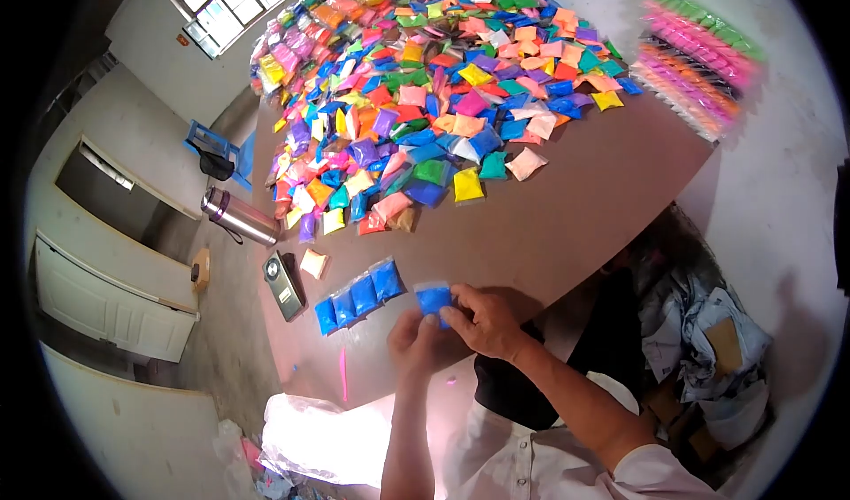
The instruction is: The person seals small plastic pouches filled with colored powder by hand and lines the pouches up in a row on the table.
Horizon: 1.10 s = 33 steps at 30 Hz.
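One small, square packet of blue stuff in clear plastic [433, 296] is held just to the right of a slanting row of four blue plastic packets [364, 294]. The four are laid side by side, touching, on the brown table [589, 177]. With the one in the hands, five blue packets are counted here. The held packet is pinched at its near edge by the fingers of the left hand [414, 339]. Its right side is gripped by the thumb and fingers of the right hand [482, 318].

To the left of the row, one dark, flat phone with a round lens [285, 289] is seen. One pale peach plastic packet [313, 263] is placed between the phone and the row, a bit farther back. On the near side of the row, one thin pink strip [343, 374] is laid. Farther back and to the left of the row, one shiny silver metal flask [241, 216] is seen, tilted in the view.

Well behind the row, a big heap of small plastic packets in many colours [425, 110] is piled, too many to be counted. Far to the right of the row, see-through bags of green, pink and orange things [695, 62] are stacked by the wall; their number cannot be told.
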{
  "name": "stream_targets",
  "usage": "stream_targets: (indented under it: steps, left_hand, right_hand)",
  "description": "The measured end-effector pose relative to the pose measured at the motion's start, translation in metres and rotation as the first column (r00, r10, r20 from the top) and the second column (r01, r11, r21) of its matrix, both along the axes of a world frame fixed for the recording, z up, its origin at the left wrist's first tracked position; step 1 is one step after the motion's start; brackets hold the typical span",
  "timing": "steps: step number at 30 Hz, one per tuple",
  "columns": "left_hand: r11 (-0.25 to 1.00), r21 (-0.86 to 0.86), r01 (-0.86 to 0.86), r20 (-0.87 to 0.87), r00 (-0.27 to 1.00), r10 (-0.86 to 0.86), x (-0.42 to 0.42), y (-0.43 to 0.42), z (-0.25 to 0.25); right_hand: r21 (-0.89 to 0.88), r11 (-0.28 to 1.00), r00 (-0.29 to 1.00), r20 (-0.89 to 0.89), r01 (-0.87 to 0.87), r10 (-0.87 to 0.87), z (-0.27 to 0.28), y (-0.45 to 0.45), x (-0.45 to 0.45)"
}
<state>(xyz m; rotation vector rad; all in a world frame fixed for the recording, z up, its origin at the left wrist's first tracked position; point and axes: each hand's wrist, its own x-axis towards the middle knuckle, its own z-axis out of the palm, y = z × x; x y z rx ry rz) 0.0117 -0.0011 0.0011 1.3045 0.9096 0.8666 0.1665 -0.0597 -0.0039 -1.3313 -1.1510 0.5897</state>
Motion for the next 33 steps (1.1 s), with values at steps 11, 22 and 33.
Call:
stream_targets:
  steps: [11, 22, 33]
  left_hand:
    - [0.997, 0.035, 0.066, -0.024, 0.998, -0.065, 0.001, 0.001, -0.001]
    - [1.000, 0.011, 0.018, -0.030, 0.999, -0.018, -0.001, 0.004, 0.000]
    - [1.000, 0.030, 0.010, 0.004, 1.000, -0.010, -0.001, 0.004, -0.003]
  right_hand:
    - [-0.009, 0.999, 0.998, -0.041, 0.044, -0.044, -0.001, 0.001, -0.002]
    - [-0.094, 0.992, 0.976, -0.209, -0.084, 0.063, -0.002, -0.002, 0.001]
    - [-0.036, 0.999, 0.997, -0.073, -0.038, 0.035, 0.005, -0.002, 0.003]
